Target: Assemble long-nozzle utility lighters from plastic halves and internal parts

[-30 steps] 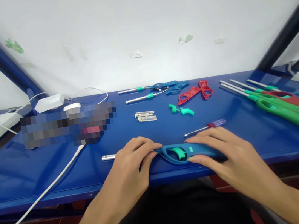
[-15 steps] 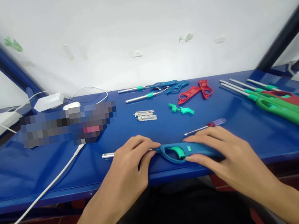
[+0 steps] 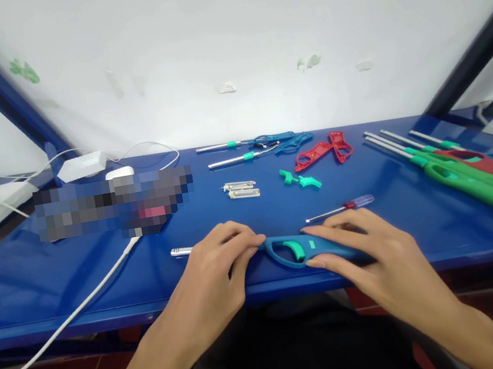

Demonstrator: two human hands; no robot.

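A blue gas lighter [image 3: 283,261] with a green trigger [image 3: 296,250] lies level near the table's front edge, held in both hands. My left hand [image 3: 222,267] pinches it where the metal tube meets the blue body; the silver tube tip [image 3: 181,251] pokes out to the left. My right hand [image 3: 370,245] grips the handle between thumb and fingers, covering its far end. Just beyond the right hand lies a screwdriver [image 3: 358,202] with a clear purplish handle. Green trigger pieces [image 3: 307,183] and clear fuel tanks [image 3: 244,193] rest farther back.
Red shell halves [image 3: 315,155] and blue shell parts [image 3: 294,142] with metal tubes [image 3: 226,162] lie at the back of the blue table [image 3: 186,220]. Several assembled lighters [image 3: 478,186] are at right. A white cable [image 3: 83,309] crosses the left side, near a blurred-out object.
The view has shifted very slightly. Both hands keep the same hold on the blue lighter, and the parts on the table stay where they were.
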